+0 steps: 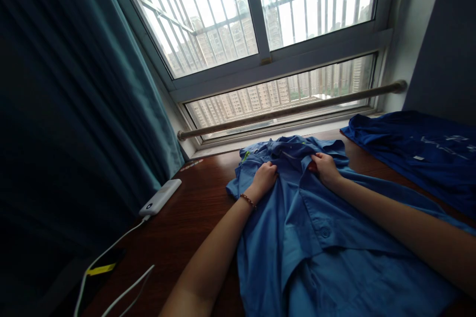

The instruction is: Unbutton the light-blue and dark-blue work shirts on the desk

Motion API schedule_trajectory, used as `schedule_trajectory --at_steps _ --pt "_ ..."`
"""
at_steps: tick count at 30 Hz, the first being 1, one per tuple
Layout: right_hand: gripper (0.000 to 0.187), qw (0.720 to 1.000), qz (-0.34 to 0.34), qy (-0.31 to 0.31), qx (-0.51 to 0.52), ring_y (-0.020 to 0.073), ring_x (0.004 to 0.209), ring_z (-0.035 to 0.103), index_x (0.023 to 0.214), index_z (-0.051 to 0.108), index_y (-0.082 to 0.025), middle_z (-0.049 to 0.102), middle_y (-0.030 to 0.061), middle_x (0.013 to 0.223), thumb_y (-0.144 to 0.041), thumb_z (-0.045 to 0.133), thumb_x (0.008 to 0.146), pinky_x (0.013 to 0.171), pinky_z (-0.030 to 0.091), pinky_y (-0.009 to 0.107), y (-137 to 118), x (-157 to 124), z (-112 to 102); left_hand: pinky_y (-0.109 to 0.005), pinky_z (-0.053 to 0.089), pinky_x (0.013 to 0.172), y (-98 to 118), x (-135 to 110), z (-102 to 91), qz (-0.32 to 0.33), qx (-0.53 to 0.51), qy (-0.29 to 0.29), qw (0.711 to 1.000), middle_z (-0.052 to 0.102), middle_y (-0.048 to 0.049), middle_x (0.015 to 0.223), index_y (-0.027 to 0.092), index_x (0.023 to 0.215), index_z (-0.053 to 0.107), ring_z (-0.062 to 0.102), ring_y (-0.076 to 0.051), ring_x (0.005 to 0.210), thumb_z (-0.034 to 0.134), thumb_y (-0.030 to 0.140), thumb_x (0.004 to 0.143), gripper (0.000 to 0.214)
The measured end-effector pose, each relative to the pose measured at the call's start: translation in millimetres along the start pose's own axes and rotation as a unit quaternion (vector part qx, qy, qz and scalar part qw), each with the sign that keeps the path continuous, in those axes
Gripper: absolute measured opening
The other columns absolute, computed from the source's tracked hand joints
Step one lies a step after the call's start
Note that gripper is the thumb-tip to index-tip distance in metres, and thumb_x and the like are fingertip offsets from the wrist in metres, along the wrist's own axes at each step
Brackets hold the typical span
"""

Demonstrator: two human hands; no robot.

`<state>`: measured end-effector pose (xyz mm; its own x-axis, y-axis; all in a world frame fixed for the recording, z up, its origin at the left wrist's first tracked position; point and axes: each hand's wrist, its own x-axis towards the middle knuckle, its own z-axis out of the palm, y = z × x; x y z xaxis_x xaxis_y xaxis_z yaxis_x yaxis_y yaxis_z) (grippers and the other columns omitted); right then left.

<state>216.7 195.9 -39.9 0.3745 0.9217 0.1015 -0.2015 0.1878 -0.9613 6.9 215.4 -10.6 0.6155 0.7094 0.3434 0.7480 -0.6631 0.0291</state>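
A blue button-up shirt lies spread on a dark wooden table, its collar toward the window. My left hand rests near the collar on the left front, fingers curled into the fabric. A beaded bracelet sits on that wrist. My right hand grips the shirt just right of the collar opening, fingers closed on the cloth. Both forearms stretch across the shirt's body.
A white power bank with a white cable lies at the table's left. A second dark blue garment lies at the right. A teal curtain hangs left; a barred window and a rail stand behind.
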Motion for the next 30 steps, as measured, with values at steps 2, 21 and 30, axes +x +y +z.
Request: schedule_trajectory --at_steps 2,21,30 --pt "0.003 0.999 0.025 0.012 0.023 0.0128 0.044 0.056 0.069 0.048 -0.017 0.059 0.0014 0.054 -0.017 0.05 0.072 0.042 0.049 0.024 -9 0 1 -0.033 0.043 0.078 11 0 -7.1 0.01 0.026 0.024 0.999 0.054 -0.0094 0.09 0.014 0.08 0.058 0.05 -0.021 0.089 0.047 0.011 0.078 0.011" --pt "0.015 0.961 -0.21 -0.054 -0.171 0.0147 0.059 0.059 0.088 0.046 -0.019 0.057 0.0023 0.077 -0.025 0.052 0.077 0.051 0.049 0.027 -31 -29 17 -0.024 0.047 0.06 29 4 25.1 -0.237 -0.749 -0.082 0.614 0.064 -0.0064 0.076 0.009 0.084 0.062 0.059 -0.012 0.061 0.076 0.027 0.057 0.035" --pt "0.021 0.761 -0.427 -0.277 -0.403 0.0182 0.082 0.054 0.098 0.056 -0.017 0.055 0.0076 0.088 -0.015 0.043 0.081 0.072 0.047 0.032 -9 -50 11 -0.02 0.043 0.047 21 5 25.7 -0.269 -0.738 -0.1 0.611 0.056 0.0 0.056 0.008 0.067 0.058 0.053 -0.008 0.048 0.076 0.023 0.056 0.026"
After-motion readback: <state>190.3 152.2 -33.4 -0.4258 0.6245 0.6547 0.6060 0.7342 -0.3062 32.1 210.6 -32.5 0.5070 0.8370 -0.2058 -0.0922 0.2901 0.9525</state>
